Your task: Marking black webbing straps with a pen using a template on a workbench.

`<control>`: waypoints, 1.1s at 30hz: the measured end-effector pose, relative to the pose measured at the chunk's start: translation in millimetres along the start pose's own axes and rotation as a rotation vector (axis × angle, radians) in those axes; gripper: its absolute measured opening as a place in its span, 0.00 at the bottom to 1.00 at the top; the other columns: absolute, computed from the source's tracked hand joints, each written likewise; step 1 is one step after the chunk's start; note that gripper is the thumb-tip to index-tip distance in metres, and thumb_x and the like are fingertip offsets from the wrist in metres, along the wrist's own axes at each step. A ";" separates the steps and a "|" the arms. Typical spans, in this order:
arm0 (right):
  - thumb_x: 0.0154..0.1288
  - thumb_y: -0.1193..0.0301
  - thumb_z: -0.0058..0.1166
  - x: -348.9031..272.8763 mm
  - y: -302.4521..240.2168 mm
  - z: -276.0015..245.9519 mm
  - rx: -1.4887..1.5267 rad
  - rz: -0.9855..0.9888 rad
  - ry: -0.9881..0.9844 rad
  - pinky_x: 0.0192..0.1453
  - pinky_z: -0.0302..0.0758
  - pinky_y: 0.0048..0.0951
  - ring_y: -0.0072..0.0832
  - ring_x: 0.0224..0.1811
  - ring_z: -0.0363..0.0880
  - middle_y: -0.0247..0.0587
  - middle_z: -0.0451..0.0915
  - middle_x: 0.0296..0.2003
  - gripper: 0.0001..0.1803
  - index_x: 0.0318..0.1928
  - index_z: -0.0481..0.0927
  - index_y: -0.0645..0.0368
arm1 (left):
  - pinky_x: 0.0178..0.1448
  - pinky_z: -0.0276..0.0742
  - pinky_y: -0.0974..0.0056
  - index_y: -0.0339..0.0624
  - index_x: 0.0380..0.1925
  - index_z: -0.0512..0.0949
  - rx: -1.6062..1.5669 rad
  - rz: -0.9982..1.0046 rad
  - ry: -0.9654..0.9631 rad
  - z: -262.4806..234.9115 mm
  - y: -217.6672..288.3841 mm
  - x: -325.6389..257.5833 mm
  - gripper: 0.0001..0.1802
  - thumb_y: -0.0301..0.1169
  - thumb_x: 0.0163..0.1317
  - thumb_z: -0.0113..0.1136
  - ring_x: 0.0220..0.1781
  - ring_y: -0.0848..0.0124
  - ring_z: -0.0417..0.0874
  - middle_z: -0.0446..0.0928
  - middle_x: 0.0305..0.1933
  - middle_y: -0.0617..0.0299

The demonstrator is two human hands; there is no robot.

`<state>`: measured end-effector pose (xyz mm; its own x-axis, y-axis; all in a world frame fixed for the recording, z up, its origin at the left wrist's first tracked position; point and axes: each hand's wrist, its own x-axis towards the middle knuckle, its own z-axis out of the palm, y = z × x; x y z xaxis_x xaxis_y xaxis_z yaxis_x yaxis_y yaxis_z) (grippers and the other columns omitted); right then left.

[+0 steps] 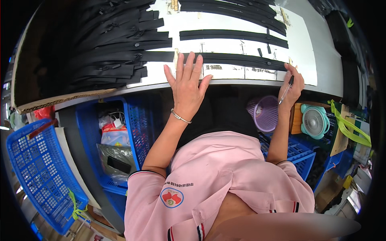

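Lying across the white sheet on the bench (321,60), the black zipper strip (237,60) runs left to right, its long axis spanning both of your hands. Your left hand (186,82) is spread flat, fingers wide, pressing the strip's left part; your right hand (291,84) (nearer the strip's right end) pinches a pen (286,90), tip downward, just beside that end.

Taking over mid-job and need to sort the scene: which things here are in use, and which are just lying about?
In use:
left hand flat on the long black zipper strip
right hand holding a slim pen
white work table

Lying about:
pile of black zipper strips
purple mesh basket
blue plastic crates
small teal fan
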<state>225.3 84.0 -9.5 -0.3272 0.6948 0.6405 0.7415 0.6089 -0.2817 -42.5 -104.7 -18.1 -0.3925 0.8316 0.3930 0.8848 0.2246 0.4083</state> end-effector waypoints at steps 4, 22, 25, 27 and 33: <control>0.77 0.66 0.54 20.7 -70.5 10.8 0.471 0.225 -0.171 0.68 0.66 0.36 0.31 0.59 0.76 0.34 0.89 0.43 0.13 0.55 0.84 0.57 | 0.80 0.37 0.32 0.45 0.68 0.74 0.019 -0.014 0.007 -0.6 0.0 -2.0 0.32 0.44 0.66 0.67 0.79 0.54 0.62 0.71 0.72 0.57; 0.72 0.70 0.61 33.6 -160.8 89.0 0.922 0.146 -0.561 0.33 0.77 0.23 0.22 0.29 0.85 0.37 0.89 0.39 0.14 0.35 0.84 0.73 | 0.78 0.42 0.33 0.40 0.67 0.75 0.001 -0.044 0.061 4.8 1.3 -2.9 0.34 0.47 0.65 0.67 0.78 0.56 0.65 0.73 0.71 0.57; 0.71 0.70 0.62 35.0 -161.7 87.1 0.876 0.111 -0.562 0.32 0.77 0.24 0.24 0.28 0.85 0.36 0.89 0.39 0.15 0.33 0.84 0.73 | 0.79 0.42 0.33 0.40 0.67 0.75 -0.002 -0.048 0.056 4.7 1.5 -3.3 0.34 0.47 0.65 0.67 0.78 0.56 0.65 0.73 0.71 0.57; 0.71 0.70 0.62 33.9 -160.7 88.2 0.862 0.092 -0.555 0.32 0.77 0.24 0.23 0.27 0.84 0.36 0.89 0.39 0.15 0.33 0.85 0.72 | 0.79 0.42 0.33 0.41 0.67 0.75 -0.002 -0.048 0.058 4.7 2.2 -3.4 0.34 0.47 0.64 0.67 0.78 0.56 0.65 0.73 0.71 0.58; 0.70 0.71 0.62 32.8 -161.7 82.2 0.858 0.064 -0.529 0.30 0.75 0.24 0.23 0.25 0.83 0.34 0.89 0.36 0.13 0.31 0.84 0.71 | 0.78 0.42 0.32 0.41 0.66 0.76 0.007 -0.043 0.061 5.5 1.2 -3.3 0.34 0.47 0.64 0.68 0.78 0.56 0.65 0.73 0.71 0.58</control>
<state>46.5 39.8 -1.6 -0.6737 0.6895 0.2659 0.1627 0.4894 -0.8568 -38.8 -104.4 -23.4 -0.4446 0.7884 0.4252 0.8684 0.2630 0.4203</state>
